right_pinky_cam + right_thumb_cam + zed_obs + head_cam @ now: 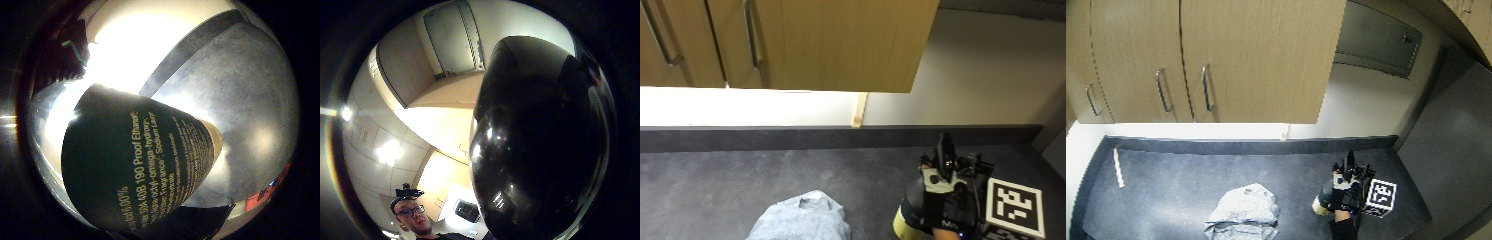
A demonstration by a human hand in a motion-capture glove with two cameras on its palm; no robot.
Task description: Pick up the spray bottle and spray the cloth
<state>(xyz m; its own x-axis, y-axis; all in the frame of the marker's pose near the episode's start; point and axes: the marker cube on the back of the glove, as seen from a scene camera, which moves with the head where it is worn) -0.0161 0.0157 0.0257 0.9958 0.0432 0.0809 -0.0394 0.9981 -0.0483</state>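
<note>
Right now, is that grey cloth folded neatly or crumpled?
Crumpled: the cloth lies bunched and wrinkled on the dark counter, not folded flat.

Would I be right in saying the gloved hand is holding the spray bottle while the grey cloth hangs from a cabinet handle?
Not quite: the gloved right hand does hold the spray bottle, but the grey cloth lies crumpled on the dark countertop beside it, as the outside view shows.

A glossy dark surface with bright reflections is shown by the spray bottle (540,150), and a matt printed label (145,165) is carried on it. Soft, crumpled grey fabric is seen in the cloth (803,220). The countertop (740,180) is matt and speckled; the cabinets (833,45) are grained wood with metal handles (750,35).
</note>
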